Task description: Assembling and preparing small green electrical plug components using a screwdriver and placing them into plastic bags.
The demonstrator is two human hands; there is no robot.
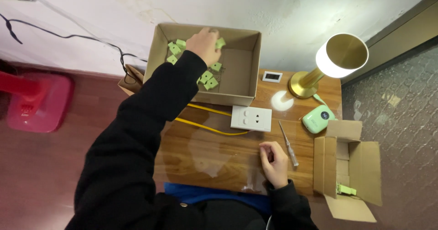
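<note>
A: Starting at the left, what is there?

B: A red stand base [39,103] on the floor, then a black cable [68,36] along the wall. Next comes the cardboard box [239,70] at the back of the wooden table [214,152].

A: And the left hand [205,45]?

B: It reaches down into that box, fingers curled among the small green parts [207,78]. 1 green part [221,43] sits right at its fingertips, on their right side; whether it is gripped, I cannot tell. The rest lie just below the hand.

A: Further right?

B: A white socket plate [251,118] with a yellow cable [205,127]. The right hand [275,161] rests on the table near the front edge, loosely closed; whether it holds anything is unclear. A screwdriver [289,144] lies just beside it, long axis running away from the person. It is well apart from the green parts; the left is nearer.

A: Past that?

B: A gold lamp [340,56], a green device [318,119], and a 2nd open box [349,168].
</note>
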